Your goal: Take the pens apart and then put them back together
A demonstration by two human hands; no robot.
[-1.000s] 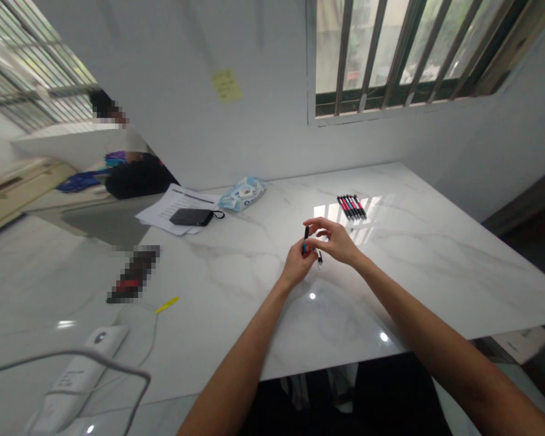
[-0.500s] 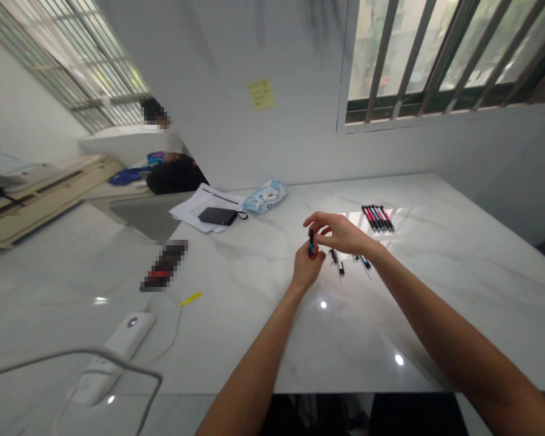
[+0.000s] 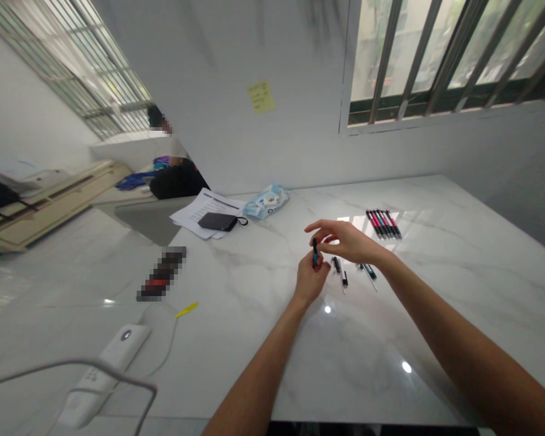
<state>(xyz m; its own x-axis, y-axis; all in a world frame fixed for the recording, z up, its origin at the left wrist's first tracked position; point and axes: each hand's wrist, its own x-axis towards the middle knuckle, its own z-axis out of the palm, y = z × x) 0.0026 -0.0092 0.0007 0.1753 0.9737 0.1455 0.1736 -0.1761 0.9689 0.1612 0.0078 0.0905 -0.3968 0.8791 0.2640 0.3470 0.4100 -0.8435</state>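
Observation:
A blue pen (image 3: 315,259) with a black upper end stands upright in my left hand (image 3: 310,283), whose fingers are wrapped round its lower part. Over its top, my right hand (image 3: 350,241) has its thumb and fingers closed about the black end, with the index finger reaching past it. Just right of the hands lie loose pen parts: a black piece and a white refill (image 3: 344,278), and a teal barrel (image 3: 370,271) beside another thin refill. Farther back, several red, teal and black pens (image 3: 383,224) form a neat row.
At the back stand a blue-and-white packet (image 3: 267,201) and papers (image 3: 188,213) under a black phone-like device (image 3: 218,221). A white power strip (image 3: 104,372), a grey cable and a yellow tag (image 3: 187,310) lie at left. A person sits beyond the partition.
The view has tilted slightly, so things sit a little lower in it. Both hands keep nearly the same hold on the blue pen.

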